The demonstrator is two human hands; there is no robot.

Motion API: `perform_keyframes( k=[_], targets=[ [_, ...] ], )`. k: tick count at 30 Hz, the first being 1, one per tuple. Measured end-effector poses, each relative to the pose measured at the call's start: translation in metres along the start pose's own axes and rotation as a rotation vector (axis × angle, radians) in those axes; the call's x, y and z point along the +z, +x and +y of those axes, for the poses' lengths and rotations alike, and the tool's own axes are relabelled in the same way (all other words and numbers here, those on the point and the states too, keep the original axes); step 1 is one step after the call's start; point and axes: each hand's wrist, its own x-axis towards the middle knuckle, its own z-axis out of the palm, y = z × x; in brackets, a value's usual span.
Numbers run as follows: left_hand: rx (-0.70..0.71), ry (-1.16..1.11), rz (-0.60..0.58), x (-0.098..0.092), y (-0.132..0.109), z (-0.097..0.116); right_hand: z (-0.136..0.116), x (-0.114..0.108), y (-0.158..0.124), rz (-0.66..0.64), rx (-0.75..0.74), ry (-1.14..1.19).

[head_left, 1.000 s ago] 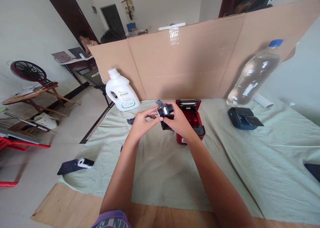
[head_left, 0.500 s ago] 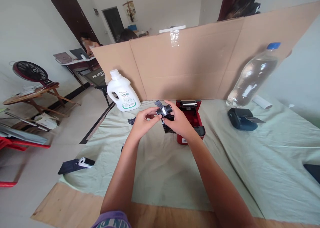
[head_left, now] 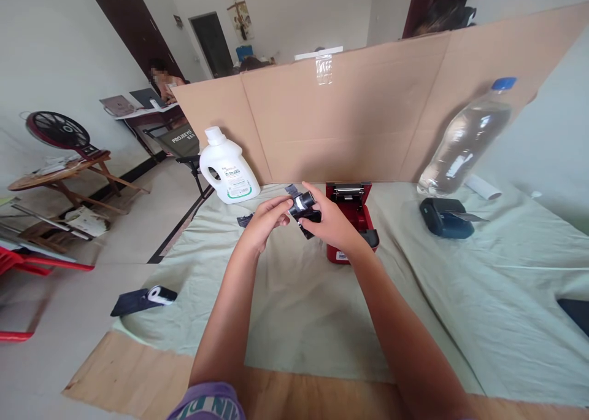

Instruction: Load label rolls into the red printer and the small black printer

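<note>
Between my hands, above the cloth, is a small black paper roll [head_left: 302, 204] with a white patch and a loose dark strip. My right hand [head_left: 332, 222] grips its right end between thumb and fingers. At the left end, my left hand [head_left: 267, 222] pinches the roll with thumb and fingertips. A black piece hangs beneath, partly hidden by my right hand. Just behind my right hand stands a red printer [head_left: 356, 220], its lid raised and its inside showing. A dark scrap [head_left: 245, 220] lies on the cloth beside my left hand.
Another black roll [head_left: 160, 295] lies at the left table edge. A white jug [head_left: 229, 168] and a large clear bottle [head_left: 467, 143] stand before a cardboard panel [head_left: 340, 119]. At right are a dark printer [head_left: 446, 218] and a white tube [head_left: 483, 187]. People sit beyond the panel.
My left fingers have shifted on the roll, the thumb now lying straighter along its end. The black piece below is less visible. The view has shifted slightly.
</note>
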Motion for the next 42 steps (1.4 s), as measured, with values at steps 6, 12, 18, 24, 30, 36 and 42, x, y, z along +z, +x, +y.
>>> perform_keyframes(
  k=[6, 12, 18, 24, 30, 36, 42],
  targets=[
    [-0.018, -0.024, 0.007, -0.001, 0.001, -0.001, 0.002, 0.005, 0.001, -0.010, -0.025, 0.028],
    [0.072, 0.193, -0.128, -0.001, -0.002, 0.002, 0.005, 0.007, 0.002, 0.049, -0.062, 0.040],
    [0.118, 0.221, -0.172, -0.002, -0.004, 0.005, 0.003, 0.005, 0.001, 0.055, -0.087, 0.053],
    [0.116, 0.215, -0.105, -0.003, 0.001, 0.000, 0.004, 0.007, 0.002, 0.036, -0.085, 0.093],
    [0.000, 0.128, -0.067, -0.002, 0.002, -0.002, 0.001, 0.009, 0.000, 0.024, -0.060, 0.097],
    [-0.065, 0.171, -0.039, -0.006, 0.007, -0.010, 0.001, 0.011, 0.001, 0.023, -0.086, 0.111],
    [0.216, 0.357, 0.014, -0.015, 0.007, -0.008, 0.011, 0.017, 0.006, 0.033, -0.131, 0.155]
  ],
)
